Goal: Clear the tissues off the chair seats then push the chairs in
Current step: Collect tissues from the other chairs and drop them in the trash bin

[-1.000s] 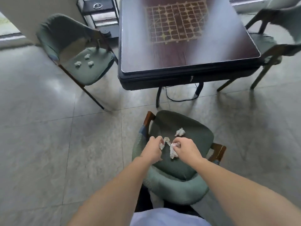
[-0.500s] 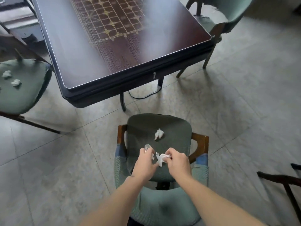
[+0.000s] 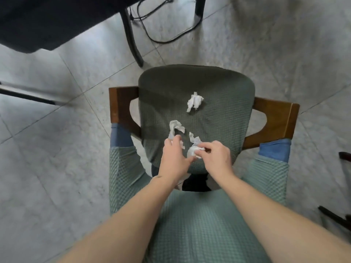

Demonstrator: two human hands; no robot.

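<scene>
I'm mid-pickup: my left hand (image 3: 173,158) pinches one tissue (image 3: 175,130), right hand (image 3: 214,158) pinches another (image 3: 193,149) (both crumpled). Next I'd reach the far tissue (image 3: 194,101) on the seat (image 3: 218,120).

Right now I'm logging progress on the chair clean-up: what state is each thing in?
far tissue: crumpled, loose on the seat
left tissue: twisted, pinched by the left hand
right tissue: balled, pinched by the right hand
chair: not pushed in, seat uncleared
cable: slack on the floor
</scene>
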